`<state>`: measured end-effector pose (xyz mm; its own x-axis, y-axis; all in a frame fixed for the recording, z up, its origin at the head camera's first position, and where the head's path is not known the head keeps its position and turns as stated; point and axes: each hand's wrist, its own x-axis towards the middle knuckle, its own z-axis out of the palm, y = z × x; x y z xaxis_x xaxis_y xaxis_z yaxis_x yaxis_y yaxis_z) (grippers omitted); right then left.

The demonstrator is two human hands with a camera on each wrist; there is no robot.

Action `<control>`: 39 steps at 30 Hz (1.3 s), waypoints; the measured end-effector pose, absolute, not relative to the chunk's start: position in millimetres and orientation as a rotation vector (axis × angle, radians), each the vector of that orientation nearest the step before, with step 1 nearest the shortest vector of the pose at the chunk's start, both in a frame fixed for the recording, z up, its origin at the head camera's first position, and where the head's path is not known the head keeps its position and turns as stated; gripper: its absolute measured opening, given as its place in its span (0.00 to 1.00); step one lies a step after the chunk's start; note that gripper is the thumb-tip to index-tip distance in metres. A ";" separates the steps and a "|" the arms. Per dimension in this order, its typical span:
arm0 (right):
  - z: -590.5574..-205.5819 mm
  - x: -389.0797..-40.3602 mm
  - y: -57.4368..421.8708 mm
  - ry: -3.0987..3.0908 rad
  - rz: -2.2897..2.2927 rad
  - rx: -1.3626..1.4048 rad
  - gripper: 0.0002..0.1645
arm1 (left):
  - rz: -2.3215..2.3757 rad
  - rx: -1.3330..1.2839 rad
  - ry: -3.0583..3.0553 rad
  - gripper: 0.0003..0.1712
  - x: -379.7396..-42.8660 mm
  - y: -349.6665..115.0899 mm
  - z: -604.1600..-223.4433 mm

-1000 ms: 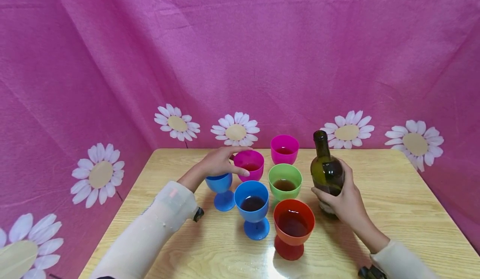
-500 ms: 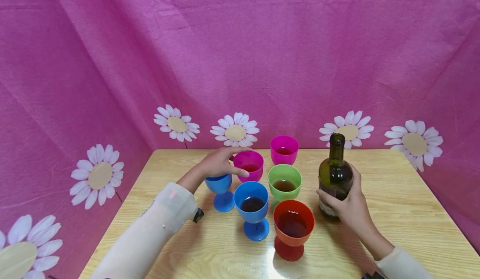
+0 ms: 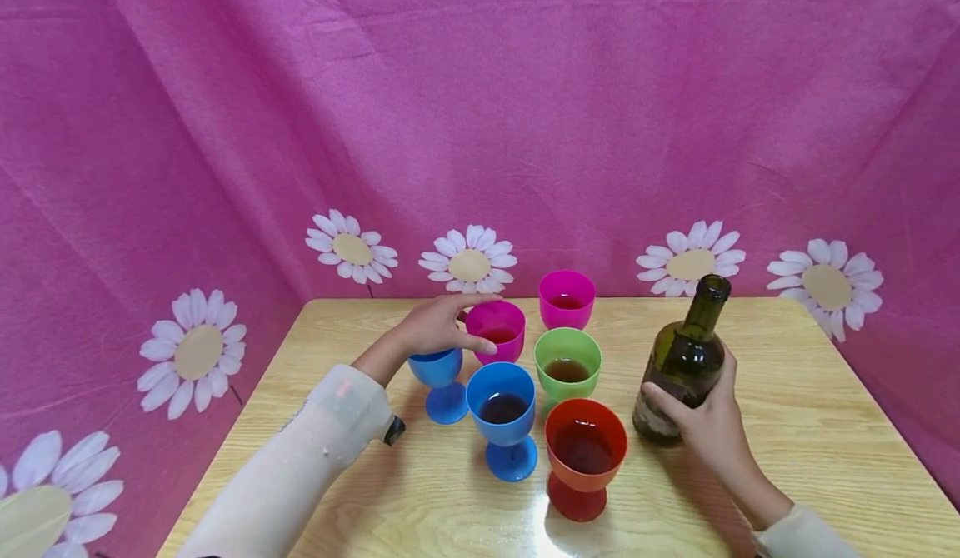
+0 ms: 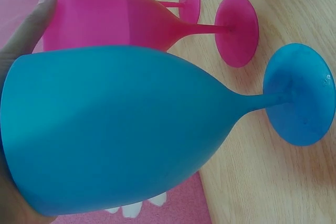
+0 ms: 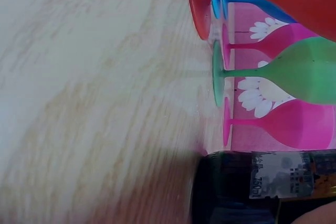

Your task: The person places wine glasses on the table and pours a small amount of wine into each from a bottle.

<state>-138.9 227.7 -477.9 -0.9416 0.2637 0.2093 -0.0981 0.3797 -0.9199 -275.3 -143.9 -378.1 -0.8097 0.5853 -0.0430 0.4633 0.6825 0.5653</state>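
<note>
My left hand [image 3: 442,325] reaches over a blue goblet [image 3: 437,366] and pinches the bowl of the nearer pink goblet [image 3: 497,333] between thumb and fingers. In the left wrist view that blue goblet [image 4: 115,129] fills the foreground, partly covering the pink goblet [image 4: 105,17]. On the right, my right hand [image 3: 708,420] grips a dark green wine bottle [image 3: 678,366] round its body, its neck leaning to the right. Its labelled lower end [image 5: 231,187] shows close over the table in the right wrist view. Dark liquid fills part of the pink goblet.
Between my hands stand a second blue goblet [image 3: 501,404], a red goblet [image 3: 585,445], a green goblet [image 3: 567,362] and a farther pink goblet [image 3: 567,300], each with liquid inside. The wooden table [image 3: 810,425] ends at a pink curtain [image 3: 525,125] printed with daisies.
The bottle in my right hand has swung from leaning slightly left to leaning right, its neck moving rightward. My left hand stays on the pink goblet, and the goblets have kept their places.
</note>
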 end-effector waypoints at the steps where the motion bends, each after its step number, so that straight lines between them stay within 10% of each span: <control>1: -478.5 -138.8 228.3 -2.324 1.578 -0.146 0.65 | 0.810 0.837 2.676 0.50 -275.4 -143.7 -378.1; 39: -480.3 -137.8 227.8 -2.307 1.599 -0.169 0.66 | 0.732 0.798 2.698 0.58 -266.4 -154.2 -356.2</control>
<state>-137.8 227.8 -480.3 -0.9390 0.2800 0.1996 -0.0887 0.3638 -0.9273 -266.4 -154.2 -356.2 -0.8243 0.5607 -0.0789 0.4439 0.7264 0.5247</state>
